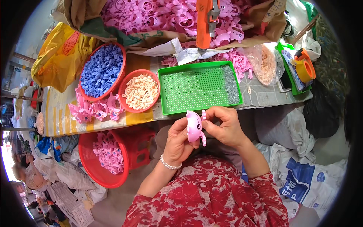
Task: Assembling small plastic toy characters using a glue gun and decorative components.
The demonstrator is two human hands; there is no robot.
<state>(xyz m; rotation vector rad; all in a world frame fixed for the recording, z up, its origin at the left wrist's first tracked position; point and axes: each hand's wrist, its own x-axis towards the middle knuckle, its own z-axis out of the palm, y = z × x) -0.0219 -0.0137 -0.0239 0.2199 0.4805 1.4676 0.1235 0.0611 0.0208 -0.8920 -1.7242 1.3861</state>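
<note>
Left hand (178, 142) grips a pink toy (193, 128) near the tray (181, 101), right hand (225, 126) pinching its edge; its long axis runs up the view, face turned right (glossy, rounded, with a dark eye mark)

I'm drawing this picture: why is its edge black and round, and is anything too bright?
Head view: the wide fisheye lens likely gives the round black rim; head view: the bright patch at far left looks washed out; head view: the held pink piece looks fairly clear.

Left fingers (178, 130) hold a pink plastic piece (194, 126), right fingers (212, 128) pinching its edge, near a green tray (185, 94).
</note>
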